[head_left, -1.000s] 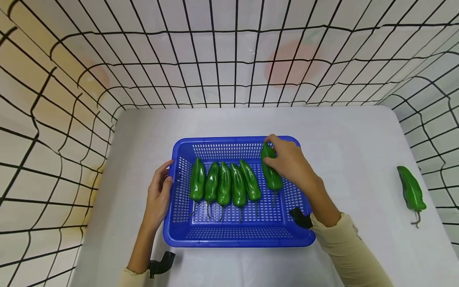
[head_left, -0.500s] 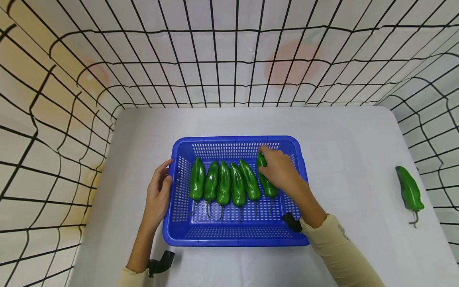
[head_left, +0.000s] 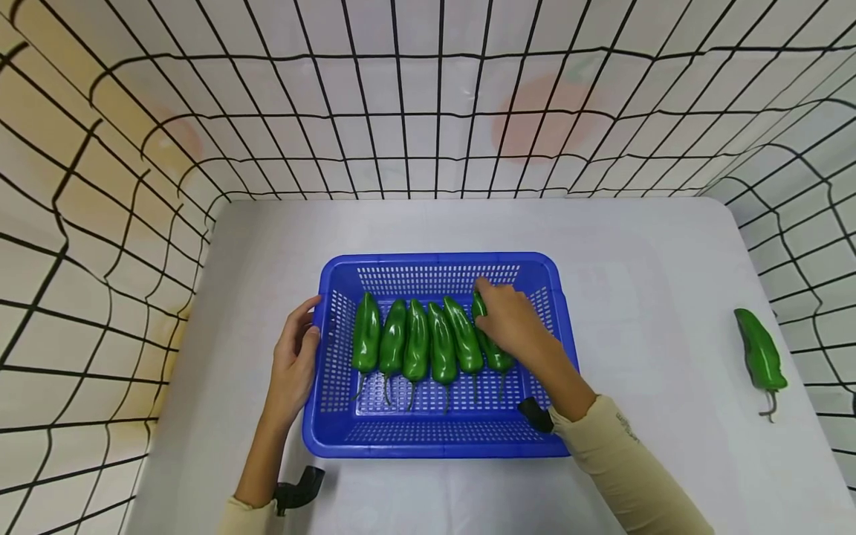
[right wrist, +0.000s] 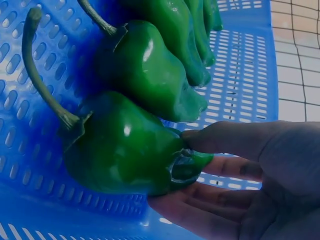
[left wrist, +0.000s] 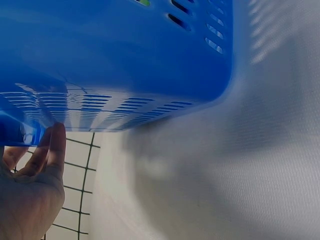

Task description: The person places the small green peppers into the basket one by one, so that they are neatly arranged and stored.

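Note:
Inside a blue perforated plastic basket (head_left: pixel 441 450), several glossy green peppers (head_left: pixel 417 342) lie side by side with stems toward the person. My right hand (head_left: pixel 510 319) pinches the tapered end of the rightmost green pepper (head_left: pixel 498 358). The right wrist view shows that pepper (right wrist: pixel 117 145) low over the basket floor, thumb on one side of its tip and fingers on the other. Along the basket's left edge rests my left hand (head_left: pixel 296 357), its fingertips touching the rim from outside. In the left wrist view these fingers (left wrist: pixel 57 145) reach up against the basket's outer wall (left wrist: pixel 125 60).
Another green pepper (head_left: pixel 761 351) lies apart on the white tabletop (head_left: pixel 655 297), far to the right. Black wire grid panels (head_left: pixel 438 115) stand along the back and both sides.
My right hand has moved left and slightly toward the person with the pepper, bringing it beside the row. The left hand stays at the basket's left rim.

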Demonstrator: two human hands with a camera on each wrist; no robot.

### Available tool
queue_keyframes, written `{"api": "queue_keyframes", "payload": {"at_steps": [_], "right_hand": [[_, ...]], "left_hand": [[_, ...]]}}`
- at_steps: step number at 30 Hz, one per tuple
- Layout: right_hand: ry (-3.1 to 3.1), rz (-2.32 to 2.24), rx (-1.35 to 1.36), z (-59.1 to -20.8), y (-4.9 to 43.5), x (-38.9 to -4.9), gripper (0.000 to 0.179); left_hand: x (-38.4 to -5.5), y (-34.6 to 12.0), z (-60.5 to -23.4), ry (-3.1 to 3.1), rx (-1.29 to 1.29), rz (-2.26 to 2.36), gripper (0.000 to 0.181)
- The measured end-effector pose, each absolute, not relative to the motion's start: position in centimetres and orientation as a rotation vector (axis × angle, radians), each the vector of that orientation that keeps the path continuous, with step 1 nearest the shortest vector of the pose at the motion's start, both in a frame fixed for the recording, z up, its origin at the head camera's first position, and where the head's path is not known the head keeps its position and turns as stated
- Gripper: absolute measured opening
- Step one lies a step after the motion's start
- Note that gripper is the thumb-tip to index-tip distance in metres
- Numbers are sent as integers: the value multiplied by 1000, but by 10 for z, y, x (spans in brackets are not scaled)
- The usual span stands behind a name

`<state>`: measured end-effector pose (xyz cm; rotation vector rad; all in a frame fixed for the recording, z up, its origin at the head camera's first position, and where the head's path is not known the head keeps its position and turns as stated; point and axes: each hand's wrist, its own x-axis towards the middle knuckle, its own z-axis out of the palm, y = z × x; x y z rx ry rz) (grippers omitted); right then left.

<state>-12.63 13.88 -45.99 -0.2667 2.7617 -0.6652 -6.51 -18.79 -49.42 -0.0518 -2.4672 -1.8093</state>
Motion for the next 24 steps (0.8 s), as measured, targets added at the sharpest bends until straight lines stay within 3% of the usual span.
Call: {"api": "queue_keyframes", "payload": {"at_steps": [24], "right_hand": [[2636, -746, -249, -460, 141, -122, 48]], "left_hand": [[-65, -187, -492, -2475, -39, -1803, 45]]}}
